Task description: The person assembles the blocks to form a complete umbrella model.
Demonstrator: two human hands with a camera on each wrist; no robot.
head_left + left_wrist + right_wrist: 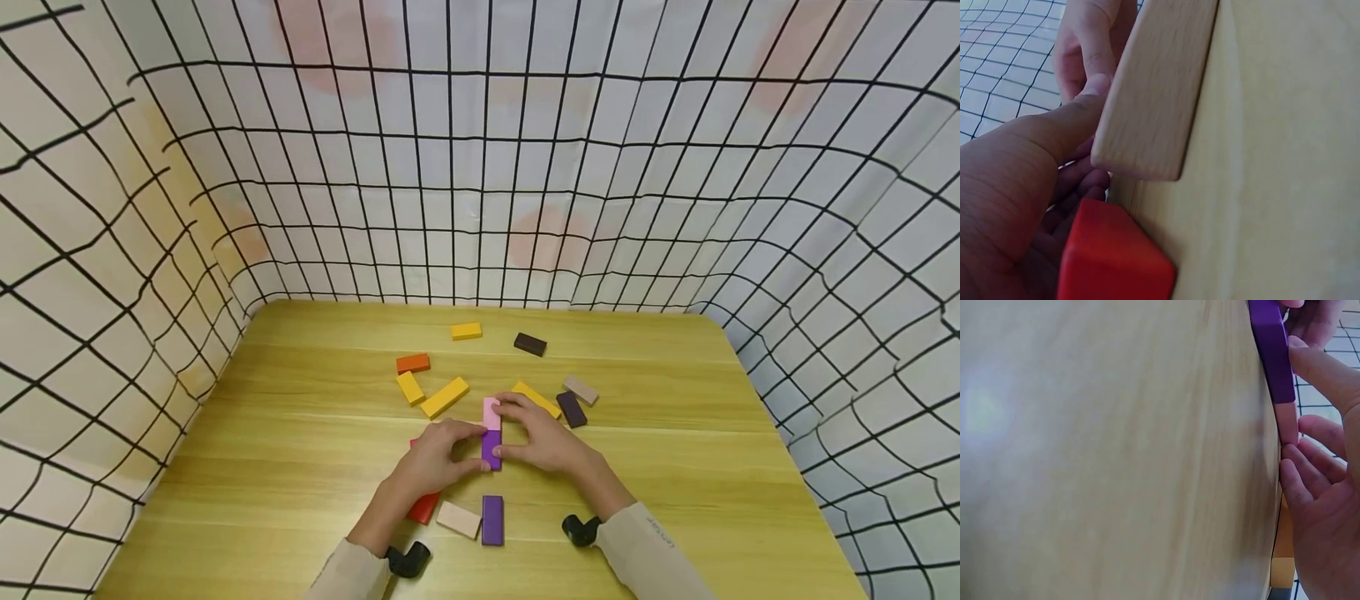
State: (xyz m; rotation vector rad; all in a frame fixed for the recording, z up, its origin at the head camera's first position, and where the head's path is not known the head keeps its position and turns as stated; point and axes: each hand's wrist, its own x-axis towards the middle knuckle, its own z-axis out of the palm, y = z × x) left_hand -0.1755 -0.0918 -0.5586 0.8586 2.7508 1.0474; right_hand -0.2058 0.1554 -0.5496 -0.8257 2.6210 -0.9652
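A pink block (491,413) and a purple block (491,450) lie end to end on the wooden table. My left hand (435,457) holds the purple one from the left, index fingertip near its far end and thumb near its close end. From the other side comes my right hand (551,437), its thumb against the purple block and its fingers at the pink block's far end. In the right wrist view the purple block (1272,353) meets the pink block (1286,422) in one line, with the right thumb (1316,369) touching the purple side.
Near me lie a second purple block (492,521), a pale wooden block (458,519) and a red block (423,507) partly under my left wrist. Yellow (445,397), orange (412,363) and dark (572,410) blocks are scattered farther off. Black wire mesh (480,183) encloses the table.
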